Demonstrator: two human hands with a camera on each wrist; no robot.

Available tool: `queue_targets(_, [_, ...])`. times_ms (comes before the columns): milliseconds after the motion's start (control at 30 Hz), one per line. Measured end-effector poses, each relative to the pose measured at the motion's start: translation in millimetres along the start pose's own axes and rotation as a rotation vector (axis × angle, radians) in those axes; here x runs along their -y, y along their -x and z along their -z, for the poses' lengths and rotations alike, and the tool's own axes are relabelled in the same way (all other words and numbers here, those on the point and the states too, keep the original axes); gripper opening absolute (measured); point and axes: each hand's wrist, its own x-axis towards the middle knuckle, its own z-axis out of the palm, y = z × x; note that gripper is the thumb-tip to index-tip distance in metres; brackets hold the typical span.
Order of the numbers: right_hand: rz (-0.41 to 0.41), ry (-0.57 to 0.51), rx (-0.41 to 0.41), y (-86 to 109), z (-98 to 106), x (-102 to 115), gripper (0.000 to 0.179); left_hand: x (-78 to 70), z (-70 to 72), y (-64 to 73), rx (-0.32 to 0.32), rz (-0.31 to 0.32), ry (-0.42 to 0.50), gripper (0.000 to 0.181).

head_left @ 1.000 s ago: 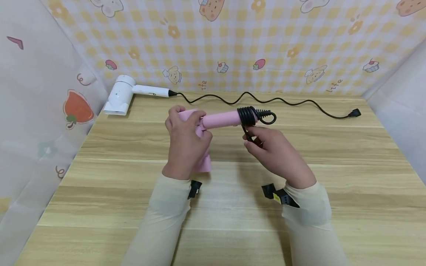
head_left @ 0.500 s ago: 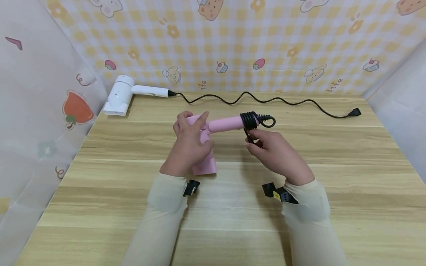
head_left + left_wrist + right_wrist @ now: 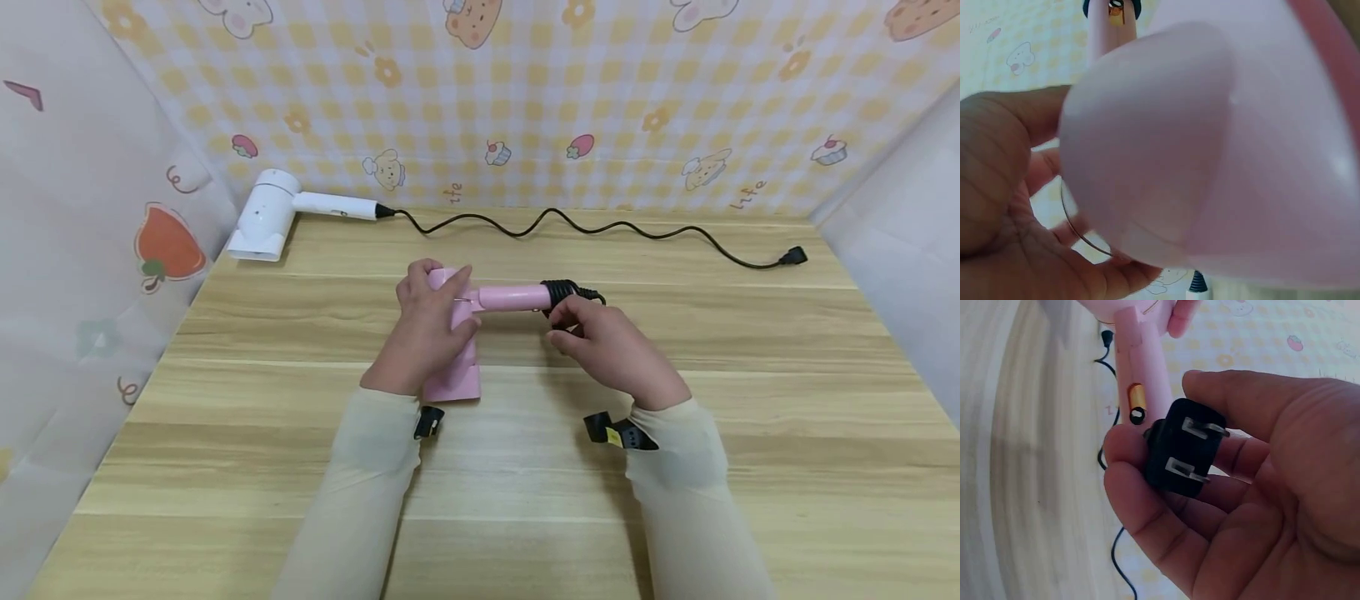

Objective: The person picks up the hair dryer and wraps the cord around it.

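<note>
A pink hair dryer (image 3: pixel 514 297) lies across the middle of the wooden table, its handle pointing right. My left hand (image 3: pixel 429 329) grips the dryer's head, thumb on the near side and fingers over the far side. Black cord (image 3: pixel 558 292) is wound in tight coils round the handle's end. At that end my right hand (image 3: pixel 611 346) holds the black two-pin plug (image 3: pixel 1186 449), its metal prongs facing the right wrist camera. A gold switch (image 3: pixel 1138 399) shows on the pink handle. In the left wrist view the dryer's pink body (image 3: pixel 1260 150) fills most of the picture.
A white hair dryer (image 3: pixel 264 215) lies at the table's back left corner. Its black cord (image 3: pixel 517 233) runs in waves along the back edge to a plug (image 3: pixel 793 256) at the right. A checked cloth (image 3: pixel 525 92) hangs behind the wooden table (image 3: pixel 525 483).
Both hands have brought the pink dryer down and nearer to me. Its handle has levelled out, and its coiled end is now partly behind my right hand. The white dryer has stayed put.
</note>
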Motion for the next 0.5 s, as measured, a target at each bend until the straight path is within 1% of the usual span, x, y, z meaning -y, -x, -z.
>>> queue_targets(133, [-0.015,-0.018,-0.001,-3.2,-2.3,-4.2,0.006,-1.2,-1.6,-0.2,-0.026,-0.008,-0.018,0.069])
queue_targets(300, [-0.035,-0.031,0.001,-6.4,-5.2,-9.4,0.010,0.5,-5.8,-1.6,-0.062,-0.032,-0.017,0.067])
queue_targets(500, [-0.049,-0.040,0.001,-9.3,-6.8,-14.1,0.010,4.2,-8.6,-3.9,-0.083,-0.020,-0.019,0.064])
